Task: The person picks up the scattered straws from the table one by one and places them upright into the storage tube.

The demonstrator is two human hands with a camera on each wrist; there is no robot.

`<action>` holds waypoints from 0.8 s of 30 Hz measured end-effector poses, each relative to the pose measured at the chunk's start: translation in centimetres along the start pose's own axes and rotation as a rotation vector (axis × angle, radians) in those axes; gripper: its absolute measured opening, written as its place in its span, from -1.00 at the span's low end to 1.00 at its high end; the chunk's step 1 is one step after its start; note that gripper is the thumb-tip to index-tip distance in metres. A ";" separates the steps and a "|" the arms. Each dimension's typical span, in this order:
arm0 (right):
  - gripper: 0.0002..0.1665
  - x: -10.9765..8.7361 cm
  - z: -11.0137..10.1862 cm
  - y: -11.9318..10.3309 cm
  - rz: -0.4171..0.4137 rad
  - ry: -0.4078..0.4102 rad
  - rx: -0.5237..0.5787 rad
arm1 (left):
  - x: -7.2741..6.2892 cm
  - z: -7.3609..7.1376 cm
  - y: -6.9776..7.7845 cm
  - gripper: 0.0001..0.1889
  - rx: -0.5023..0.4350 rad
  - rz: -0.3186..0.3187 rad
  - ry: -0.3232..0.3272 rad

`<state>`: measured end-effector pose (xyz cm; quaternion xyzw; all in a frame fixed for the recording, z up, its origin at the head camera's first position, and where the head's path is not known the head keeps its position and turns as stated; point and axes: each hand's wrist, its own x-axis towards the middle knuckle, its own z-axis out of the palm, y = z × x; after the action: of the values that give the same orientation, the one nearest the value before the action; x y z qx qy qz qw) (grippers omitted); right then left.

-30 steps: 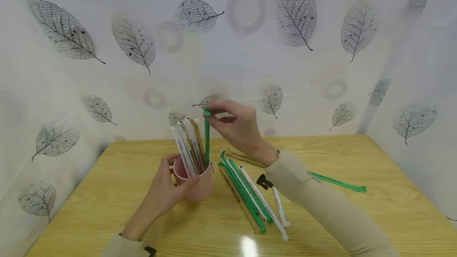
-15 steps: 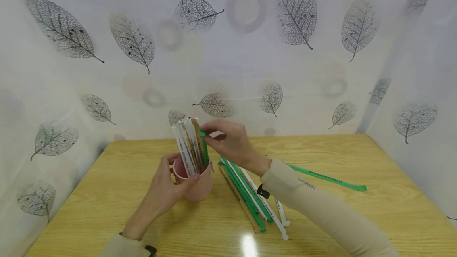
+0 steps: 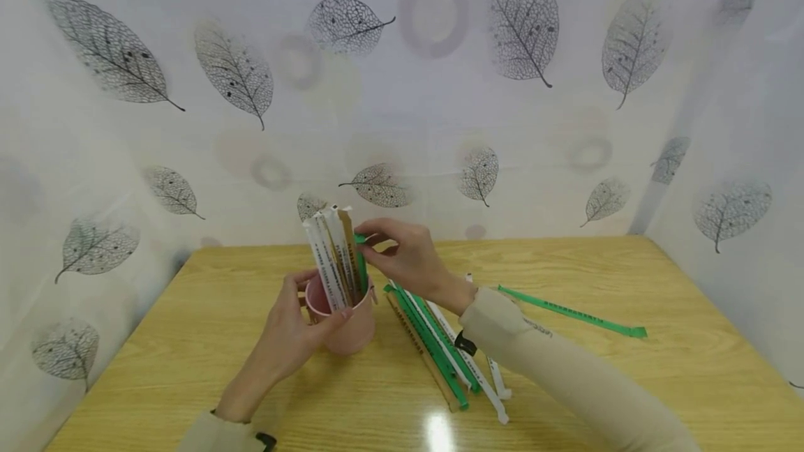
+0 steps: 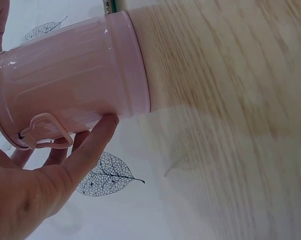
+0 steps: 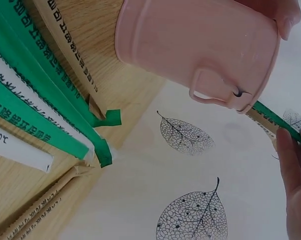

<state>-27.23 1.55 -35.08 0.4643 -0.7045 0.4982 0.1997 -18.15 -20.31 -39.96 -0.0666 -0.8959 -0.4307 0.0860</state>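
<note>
In the head view, my left hand [image 3: 289, 330] grips a pink metal cup [image 3: 352, 337], thumb over the near rim and fingers round its left side. The cup stands upright on the table, and the left wrist view shows a small looped handle [image 4: 48, 132] on it. Several white and brown paper-wrapped straws [image 3: 329, 257] lean up out of the cup. At the cup's right side, my right hand [image 3: 408, 257] pinches the top of a green wrapped straw [image 3: 362, 274], whose lower end is hidden inside the cup.
Right of the cup lies a loose bundle of green, white and brown wrapped straws [image 3: 433, 347] on the wooden table [image 3: 188, 347]. A single green straw [image 3: 574, 311] lies farther right, beyond the right sleeve [image 3: 553, 368]. A leaf-patterned curtain [image 3: 414, 103] hangs behind the table.
My right hand has come down with the green straw, which has slid deeper into the cup beside the brown one. The left hand and the cup have stayed in place.
</note>
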 end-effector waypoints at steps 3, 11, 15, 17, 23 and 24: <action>-0.63 0.0 -0.5 -0.1 -0.019 -0.016 -0.004 | 0.0 0.0 0.0 -0.09 -0.001 -0.005 0.000; -0.49 -1.6 -4.5 0.3 0.055 -0.114 -0.105 | -0.2 0.0 0.2 -0.12 -0.002 -0.009 -0.002; -0.70 -3.4 -7.5 0.8 0.165 -0.294 -0.227 | -0.3 0.0 0.2 -0.13 0.005 0.006 0.001; -0.75 -4.6 -8.8 1.3 0.204 -0.382 -0.289 | -0.3 -0.1 0.3 -0.13 0.005 0.008 0.005; -0.91 -8.2 -12.4 3.0 0.351 -0.564 -0.512 | -0.3 -0.1 0.2 -0.14 -0.003 0.009 0.005; -0.95 -8.8 -12.9 3.1 0.379 -0.584 -0.547 | -0.3 -0.1 0.2 -0.14 -0.003 0.011 0.004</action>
<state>-27.94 17.25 -37.76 0.3781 -0.9101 0.1689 0.0129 -17.81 -20.25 -39.83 -0.0706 -0.8947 -0.4317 0.0901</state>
